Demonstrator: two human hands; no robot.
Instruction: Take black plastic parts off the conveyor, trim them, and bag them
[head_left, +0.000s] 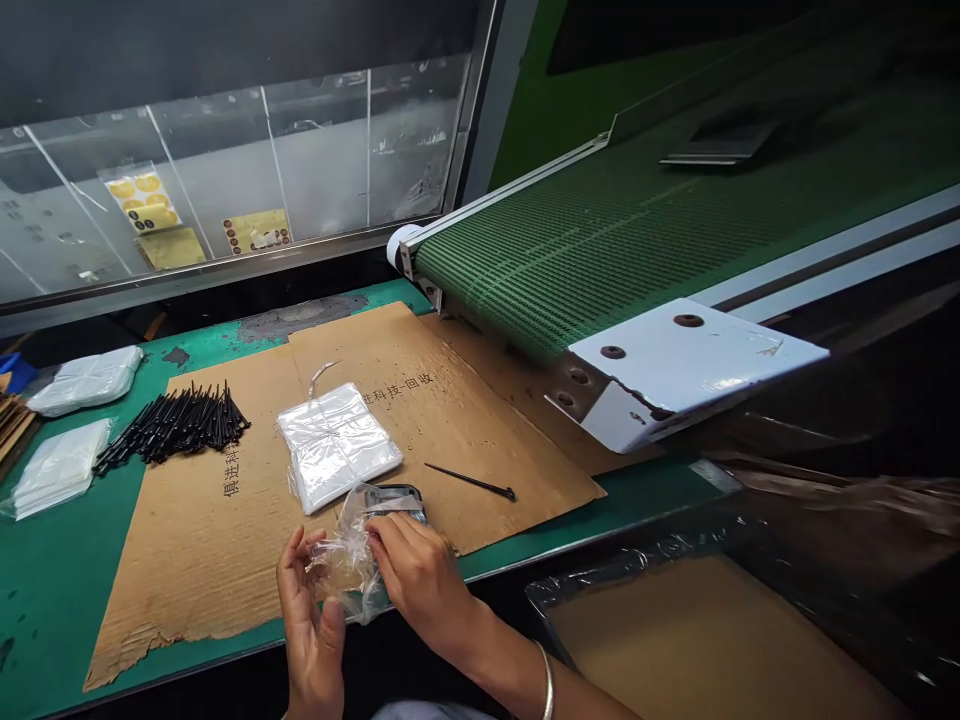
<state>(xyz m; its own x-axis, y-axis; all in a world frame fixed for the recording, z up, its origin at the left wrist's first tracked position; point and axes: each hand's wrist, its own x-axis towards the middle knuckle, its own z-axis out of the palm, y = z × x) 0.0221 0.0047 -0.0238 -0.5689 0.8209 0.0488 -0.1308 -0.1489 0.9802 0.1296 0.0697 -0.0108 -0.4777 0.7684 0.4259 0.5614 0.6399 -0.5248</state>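
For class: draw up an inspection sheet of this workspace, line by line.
surface: worn green workbench under a cardboard sheet.
things: clear plastic bag around a dark flat object; tied stack of clear bags just beyond.
clutter: pile of black rods, loose black rod, white plastic packs.
hands: left hand and right hand both on the bag.
cables: nothing seen.
surroundings: green conveyor belt, white metal bracket, window with yellow stickers.

Left hand [310, 615] beside right hand [420, 572], both seemingly curled.
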